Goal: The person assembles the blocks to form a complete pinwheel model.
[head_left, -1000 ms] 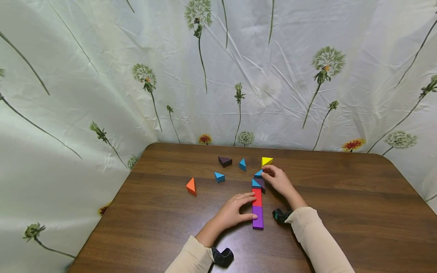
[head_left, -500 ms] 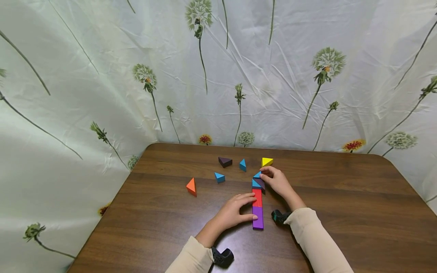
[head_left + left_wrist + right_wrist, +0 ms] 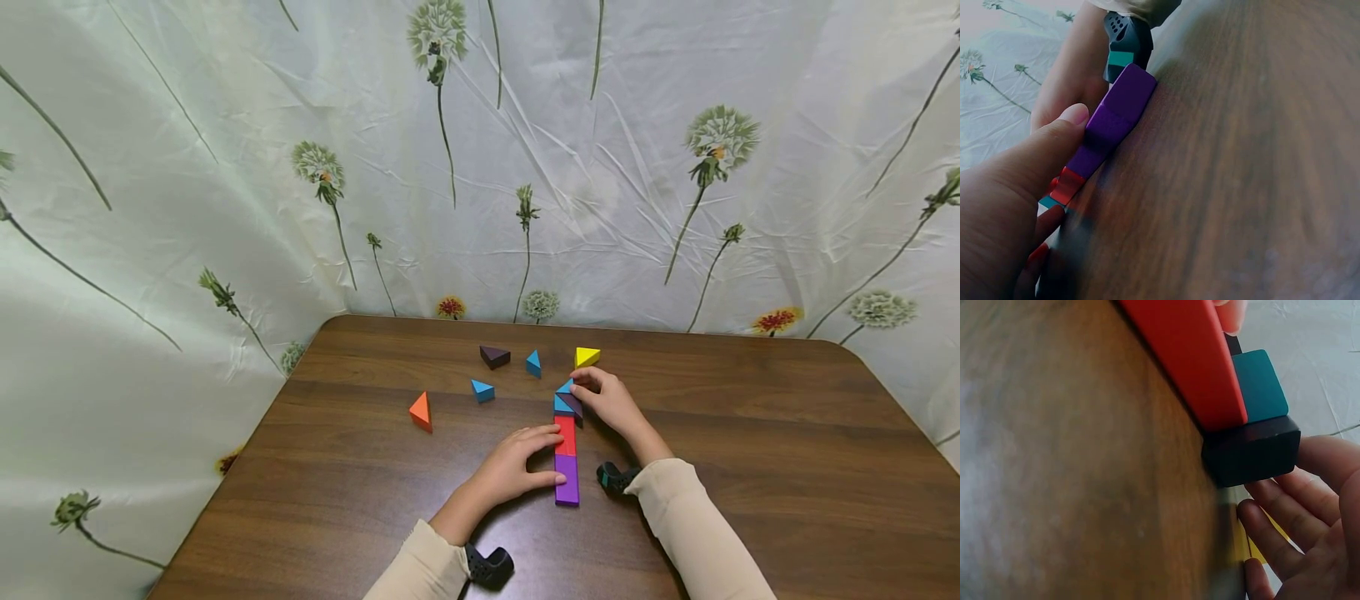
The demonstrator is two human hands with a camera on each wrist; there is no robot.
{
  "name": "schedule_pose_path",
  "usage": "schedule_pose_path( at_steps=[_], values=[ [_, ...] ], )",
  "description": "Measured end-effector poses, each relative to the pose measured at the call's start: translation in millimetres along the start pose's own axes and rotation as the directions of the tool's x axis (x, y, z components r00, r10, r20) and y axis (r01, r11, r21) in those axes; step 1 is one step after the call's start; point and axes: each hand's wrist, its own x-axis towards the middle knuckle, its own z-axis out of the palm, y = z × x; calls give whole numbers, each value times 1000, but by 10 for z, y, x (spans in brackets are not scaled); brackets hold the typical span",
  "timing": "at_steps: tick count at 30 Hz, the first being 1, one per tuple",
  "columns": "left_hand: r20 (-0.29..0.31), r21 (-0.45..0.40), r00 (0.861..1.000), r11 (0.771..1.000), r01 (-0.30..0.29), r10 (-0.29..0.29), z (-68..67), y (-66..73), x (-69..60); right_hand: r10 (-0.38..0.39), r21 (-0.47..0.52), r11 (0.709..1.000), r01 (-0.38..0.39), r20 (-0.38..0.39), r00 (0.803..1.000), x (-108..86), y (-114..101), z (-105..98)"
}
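A purple block (image 3: pixel 567 481) and a red block (image 3: pixel 566 435) lie end to end in a column. Beyond them a blue triangle (image 3: pixel 561 406) sits against a dark triangle (image 3: pixel 573 402). The left hand (image 3: pixel 507 467) rests at the column's left side, thumb at the purple block, fingertips at the red one. At the far end, the right hand (image 3: pixel 617 408) pinches another blue triangle (image 3: pixel 565 387) between thumb and index finger. In the right wrist view, the dark block (image 3: pixel 1252 452) stands beside the red block (image 3: pixel 1191 356) and hides the pinched piece.
Behind the right hand lies a yellow triangle (image 3: pixel 587 357). Left of the column are a dark triangle (image 3: pixel 494 356), two blue triangles (image 3: pixel 533 363) (image 3: pixel 482 390) and an orange triangle (image 3: pixel 422 412) on the brown table (image 3: pixel 337 467). A flowered cloth (image 3: pixel 600 167) hangs behind.
The right hand has shifted slightly left and nearer, bringing the pinched blue triangle in toward the dark and blue pieces. The left hand has stayed in place.
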Motion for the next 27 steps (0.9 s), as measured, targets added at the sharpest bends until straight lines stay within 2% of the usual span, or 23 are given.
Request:
schedule_pose_path(
  at_steps=[17, 21, 27],
  values=[
    [-2, -4, 1000, 1000, 4, -4, 10, -14, -3, -14, 15, 1000, 14, -7, 1000, 1, 32, 15],
    [-9, 1, 1000, 1000, -1, 1, 11, -11, -2, -18, 41, 999, 20, -48, 999, 12, 27, 2],
    [-16, 1, 1000, 1000, -4, 4, 14, -13, 3, -40, 95, 994, 55, -152, 988, 59, 10, -42]
  ],
)
